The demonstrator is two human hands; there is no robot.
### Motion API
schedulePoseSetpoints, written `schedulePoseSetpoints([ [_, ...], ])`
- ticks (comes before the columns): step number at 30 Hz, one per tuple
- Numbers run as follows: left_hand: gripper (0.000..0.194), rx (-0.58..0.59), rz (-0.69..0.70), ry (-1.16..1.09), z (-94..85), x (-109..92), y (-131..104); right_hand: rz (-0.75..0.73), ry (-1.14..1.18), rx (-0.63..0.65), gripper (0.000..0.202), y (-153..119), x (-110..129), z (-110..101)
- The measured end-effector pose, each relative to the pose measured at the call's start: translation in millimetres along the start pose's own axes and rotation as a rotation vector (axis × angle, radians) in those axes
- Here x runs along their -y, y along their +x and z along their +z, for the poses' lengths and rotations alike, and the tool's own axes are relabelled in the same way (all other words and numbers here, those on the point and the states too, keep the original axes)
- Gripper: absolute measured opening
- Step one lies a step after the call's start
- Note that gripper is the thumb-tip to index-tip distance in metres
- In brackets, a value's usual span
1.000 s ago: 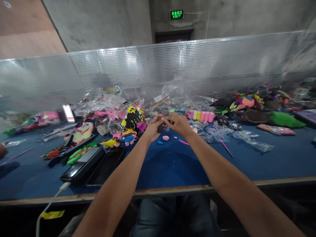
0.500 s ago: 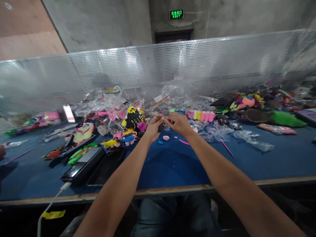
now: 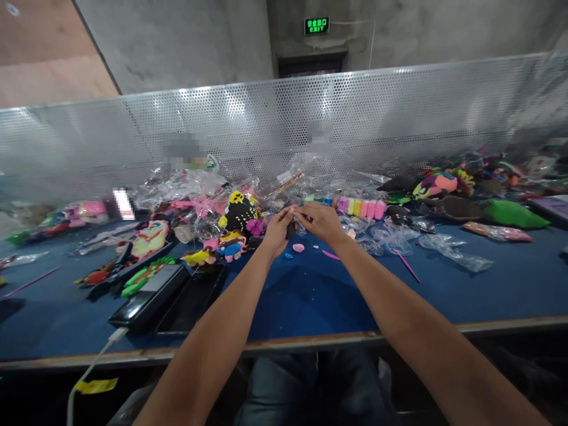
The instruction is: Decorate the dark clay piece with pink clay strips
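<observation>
My left hand point(image 3: 279, 229) and my right hand point(image 3: 320, 221) meet above the blue table, fingertips pinched close together. A dark piece point(image 3: 291, 229) shows under the fingers of my left hand. Something small and pinkish is at the fingertips, too small to make out. Just below the hands lie a pink clay lump point(image 3: 299, 248), a small blue lump point(image 3: 289, 256) and a tiny pink bit point(image 3: 315, 247). A pink tool point(image 3: 331, 255) lies partly behind my right wrist. Left of my hands stands a black figure with yellow spots point(image 3: 239, 214).
A black power bank point(image 3: 151, 299) with a white cable and a dark phone point(image 3: 193, 300) lie at the left front. Colored clay packs point(image 3: 361, 208), plastic bags point(image 3: 457, 251) and a purple stick point(image 3: 406, 265) are right. Behind stands a perforated metal screen point(image 3: 266, 112).
Both hands keep nearly the same place, with the fingers shifted slightly. At the far left edge, another person's hand has gone out of view.
</observation>
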State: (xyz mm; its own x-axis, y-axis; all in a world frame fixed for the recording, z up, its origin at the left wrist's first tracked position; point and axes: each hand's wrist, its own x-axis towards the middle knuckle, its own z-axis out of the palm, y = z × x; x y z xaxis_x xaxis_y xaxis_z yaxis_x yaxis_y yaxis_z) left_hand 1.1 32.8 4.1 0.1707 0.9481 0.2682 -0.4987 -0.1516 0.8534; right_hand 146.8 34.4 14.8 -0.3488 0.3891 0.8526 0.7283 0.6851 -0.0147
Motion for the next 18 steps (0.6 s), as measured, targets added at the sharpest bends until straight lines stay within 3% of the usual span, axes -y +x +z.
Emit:
schedulePoseSetpoints([
  [6,0.035,-0.029,-0.019,0.010,-3.6,-0.4,3.1,-0.014,-0.062,0.019,0.026,-0.4,-2.7,-1.4],
  [18,0.035,0.014,-0.020,0.012,-2.7,-3.3,0.9,-0.033,0.039,0.004,0.025,-0.6,-5.5,-1.7],
])
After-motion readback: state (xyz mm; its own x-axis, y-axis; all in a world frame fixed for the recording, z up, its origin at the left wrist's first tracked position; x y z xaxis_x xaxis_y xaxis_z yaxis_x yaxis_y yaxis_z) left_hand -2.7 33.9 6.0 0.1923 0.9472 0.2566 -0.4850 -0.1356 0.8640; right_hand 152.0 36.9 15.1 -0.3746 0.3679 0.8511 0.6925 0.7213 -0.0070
